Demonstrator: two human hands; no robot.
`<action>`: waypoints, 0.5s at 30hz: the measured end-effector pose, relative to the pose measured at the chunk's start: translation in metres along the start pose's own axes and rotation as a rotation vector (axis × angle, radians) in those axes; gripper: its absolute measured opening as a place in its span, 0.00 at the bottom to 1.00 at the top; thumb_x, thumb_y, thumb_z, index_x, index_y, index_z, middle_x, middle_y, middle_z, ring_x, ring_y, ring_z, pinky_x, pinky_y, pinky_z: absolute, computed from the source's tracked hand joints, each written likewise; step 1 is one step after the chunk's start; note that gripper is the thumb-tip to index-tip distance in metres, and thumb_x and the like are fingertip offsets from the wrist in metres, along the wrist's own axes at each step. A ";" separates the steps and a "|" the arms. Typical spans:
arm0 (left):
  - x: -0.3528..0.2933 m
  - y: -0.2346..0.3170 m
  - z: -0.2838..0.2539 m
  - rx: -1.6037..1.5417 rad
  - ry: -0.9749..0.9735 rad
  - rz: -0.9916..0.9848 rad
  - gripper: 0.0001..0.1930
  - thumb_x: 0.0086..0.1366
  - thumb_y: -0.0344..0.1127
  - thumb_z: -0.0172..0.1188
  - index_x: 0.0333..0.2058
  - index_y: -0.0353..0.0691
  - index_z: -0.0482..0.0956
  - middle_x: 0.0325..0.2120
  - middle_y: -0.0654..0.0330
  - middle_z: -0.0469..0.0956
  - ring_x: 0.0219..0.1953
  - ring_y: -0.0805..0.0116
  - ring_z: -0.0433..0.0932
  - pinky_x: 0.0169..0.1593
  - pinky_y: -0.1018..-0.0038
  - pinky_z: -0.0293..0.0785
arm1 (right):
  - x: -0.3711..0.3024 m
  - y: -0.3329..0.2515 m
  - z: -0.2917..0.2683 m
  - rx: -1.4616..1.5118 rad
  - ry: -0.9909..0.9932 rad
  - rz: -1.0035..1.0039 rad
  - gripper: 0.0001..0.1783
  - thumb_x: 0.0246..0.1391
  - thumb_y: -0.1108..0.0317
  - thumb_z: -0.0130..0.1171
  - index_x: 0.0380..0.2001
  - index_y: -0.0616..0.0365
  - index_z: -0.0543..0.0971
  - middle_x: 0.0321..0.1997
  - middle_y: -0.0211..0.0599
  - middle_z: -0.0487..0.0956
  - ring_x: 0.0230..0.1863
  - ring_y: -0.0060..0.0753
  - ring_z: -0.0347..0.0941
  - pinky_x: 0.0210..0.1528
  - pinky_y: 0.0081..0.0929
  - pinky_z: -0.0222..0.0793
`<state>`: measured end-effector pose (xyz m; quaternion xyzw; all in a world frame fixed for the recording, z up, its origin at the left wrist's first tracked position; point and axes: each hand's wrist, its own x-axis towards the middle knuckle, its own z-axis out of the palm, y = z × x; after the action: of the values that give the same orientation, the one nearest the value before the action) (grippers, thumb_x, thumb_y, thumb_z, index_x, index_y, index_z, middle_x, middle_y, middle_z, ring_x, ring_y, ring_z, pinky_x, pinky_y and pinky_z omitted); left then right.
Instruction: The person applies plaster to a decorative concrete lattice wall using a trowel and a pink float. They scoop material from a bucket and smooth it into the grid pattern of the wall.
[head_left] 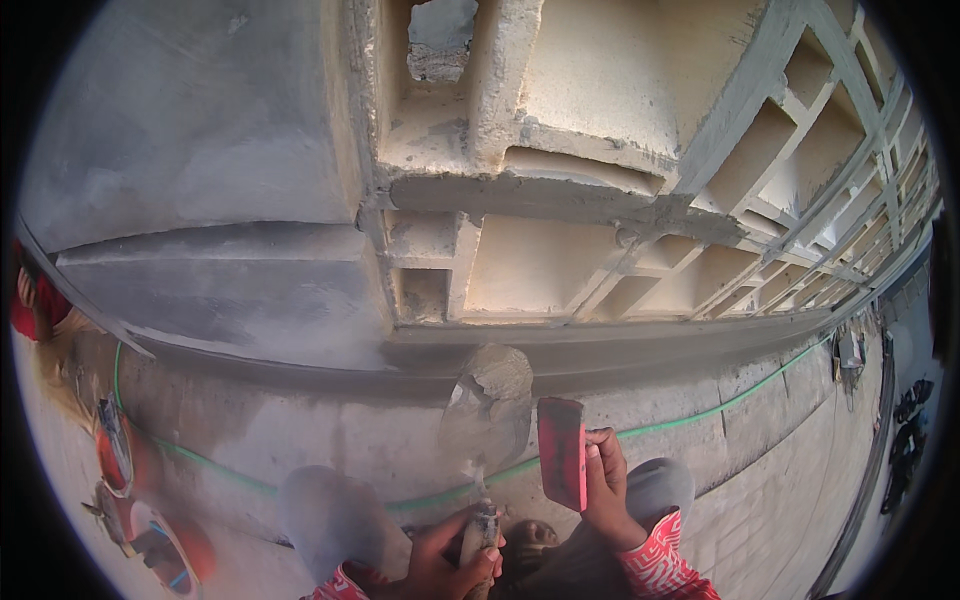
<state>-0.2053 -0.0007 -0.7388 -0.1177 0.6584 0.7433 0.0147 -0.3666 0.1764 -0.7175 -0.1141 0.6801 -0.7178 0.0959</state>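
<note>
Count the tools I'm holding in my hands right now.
2: a trowel in your left hand, blade pointing away from you, and a red rectangular float in your right hand.

The left hand (440,562) curls low in what looks like a full grip, the right hand (607,482) pinching higher up.

On my feed, the right sleeve (665,560), at five o'clock, is bright red cloth with white angular linework; I see the same colours on the left sleeve (345,583), at seven. The left hand (452,562) and right hand (606,490) are bare. The trousers look hazy grey over the left knee (322,505), at seven, and right knee (662,486), between four and five.
</note>
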 end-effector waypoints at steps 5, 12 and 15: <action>0.009 0.015 0.006 -0.062 -0.002 0.078 0.10 0.70 0.32 0.57 0.47 0.36 0.73 0.25 0.62 0.76 0.23 0.74 0.75 0.27 0.76 0.72 | -0.005 0.008 -0.001 -0.006 -0.016 0.018 0.10 0.74 0.67 0.42 0.50 0.59 0.69 0.38 0.27 0.75 0.35 0.10 0.67 0.40 0.15 0.65; 0.009 0.024 0.004 -0.206 -0.020 0.046 0.12 0.69 0.32 0.56 0.49 0.35 0.73 0.26 0.63 0.75 0.24 0.76 0.75 0.27 0.77 0.72 | -0.007 0.011 0.006 0.011 -0.016 -0.022 0.10 0.74 0.68 0.43 0.51 0.59 0.69 0.41 0.30 0.75 0.38 0.11 0.69 0.42 0.16 0.66; 0.009 0.020 0.003 -0.186 -0.031 0.089 0.12 0.70 0.32 0.56 0.49 0.34 0.72 0.26 0.63 0.76 0.24 0.76 0.75 0.27 0.77 0.73 | -0.005 0.017 0.009 -0.092 -0.021 -0.063 0.10 0.73 0.69 0.44 0.51 0.60 0.69 0.41 0.30 0.75 0.38 0.12 0.69 0.42 0.16 0.66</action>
<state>-0.2179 -0.0021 -0.7205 -0.0776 0.5906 0.8030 -0.0192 -0.3598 0.1680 -0.7339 -0.1472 0.7076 -0.6870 0.0751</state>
